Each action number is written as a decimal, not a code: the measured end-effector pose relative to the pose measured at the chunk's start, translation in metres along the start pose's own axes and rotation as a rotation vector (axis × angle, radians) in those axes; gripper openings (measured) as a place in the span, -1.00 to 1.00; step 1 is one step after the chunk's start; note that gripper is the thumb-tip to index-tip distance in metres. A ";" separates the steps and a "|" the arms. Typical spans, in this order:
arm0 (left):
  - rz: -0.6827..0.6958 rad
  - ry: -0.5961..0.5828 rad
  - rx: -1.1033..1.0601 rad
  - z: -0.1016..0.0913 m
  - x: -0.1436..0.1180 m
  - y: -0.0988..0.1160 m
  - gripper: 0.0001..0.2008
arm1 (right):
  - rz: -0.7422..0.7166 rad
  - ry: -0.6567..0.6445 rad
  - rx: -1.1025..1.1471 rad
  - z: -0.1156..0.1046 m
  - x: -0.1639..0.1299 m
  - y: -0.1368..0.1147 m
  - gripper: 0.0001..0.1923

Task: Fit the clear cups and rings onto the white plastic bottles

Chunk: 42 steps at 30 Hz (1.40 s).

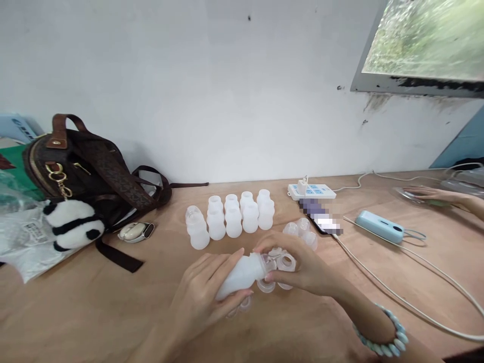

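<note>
My left hand (204, 285) is wrapped round a frosted white baby bottle (239, 276), tilted with its mouth up to the right. The fingers of my right hand (302, 262) pinch a clear collar (269, 263) at that mouth; how firmly it is seated I cannot tell. Loose clear rings (286, 263) lie beneath and beside the right fingers. Another small clear ring (245, 303) lies below the bottle. Beyond my hands, several frosted bottles (233, 224) stand in two rows, and a bottle with a clear top (192, 213) is at their left end. Clear domed caps (303, 227) sit behind my right hand.
A brown backpack (94, 166) with a panda plush (73, 224) and a mouse (130, 232) occupy the left. Rightward are a power strip (321, 192), a phone (321, 219), a blue power bank (380, 227) and a trailing white cable (381, 290). Another person's hand (427, 194) rests far right.
</note>
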<state>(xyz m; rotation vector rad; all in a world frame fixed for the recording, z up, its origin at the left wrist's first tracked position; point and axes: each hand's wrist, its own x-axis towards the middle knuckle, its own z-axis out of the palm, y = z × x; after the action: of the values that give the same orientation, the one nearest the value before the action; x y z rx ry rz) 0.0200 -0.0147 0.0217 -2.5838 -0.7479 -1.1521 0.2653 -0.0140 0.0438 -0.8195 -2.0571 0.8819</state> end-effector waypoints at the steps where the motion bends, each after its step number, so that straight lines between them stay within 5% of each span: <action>1: 0.029 0.001 0.021 0.000 0.000 0.000 -0.55 | 0.003 0.027 -0.005 0.004 0.000 0.001 -0.71; 5: 0.158 0.028 0.155 0.000 0.001 0.001 -0.56 | 0.090 0.145 -0.031 0.023 0.000 0.009 -0.79; 8: 0.122 0.042 0.143 -0.002 0.002 0.000 -0.54 | 0.128 0.127 0.024 0.022 0.000 0.009 -0.71; 12: -0.060 0.025 -0.058 -0.003 0.002 -0.001 -0.50 | -0.082 0.027 -0.038 0.011 0.000 0.001 -0.43; 15: -0.034 0.015 -0.089 0.000 0.000 0.000 -0.50 | -0.137 0.135 -0.142 0.019 -0.001 0.001 -0.66; 19: 0.079 0.048 0.078 0.003 -0.006 0.004 -0.52 | 0.093 0.351 0.037 0.046 -0.004 0.009 -0.69; 22: 0.136 0.062 0.150 0.004 -0.009 0.007 -0.53 | 0.209 0.356 0.161 0.051 -0.005 0.010 -0.57; 30: -0.087 0.001 -0.360 0.001 0.000 0.012 -0.49 | -0.257 0.192 -0.176 0.031 -0.008 0.002 -0.61; 35: 0.019 0.040 -0.166 0.007 -0.006 0.008 -0.47 | 0.022 0.303 -0.077 0.047 -0.006 0.004 -0.71; 39: -0.065 0.044 -0.103 0.005 -0.005 0.001 -0.52 | 0.088 0.110 -0.080 0.017 0.002 0.000 -0.63; 42: -0.217 0.064 -0.094 0.000 -0.001 -0.003 -0.57 | 0.037 0.270 -0.515 -0.025 0.005 0.010 -0.58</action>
<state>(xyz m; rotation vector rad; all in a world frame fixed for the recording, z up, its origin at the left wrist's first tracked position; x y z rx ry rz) 0.0181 -0.0127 0.0206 -2.5764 -1.0020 -1.3558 0.2853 0.0033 0.0496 -1.1789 -2.0487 0.2306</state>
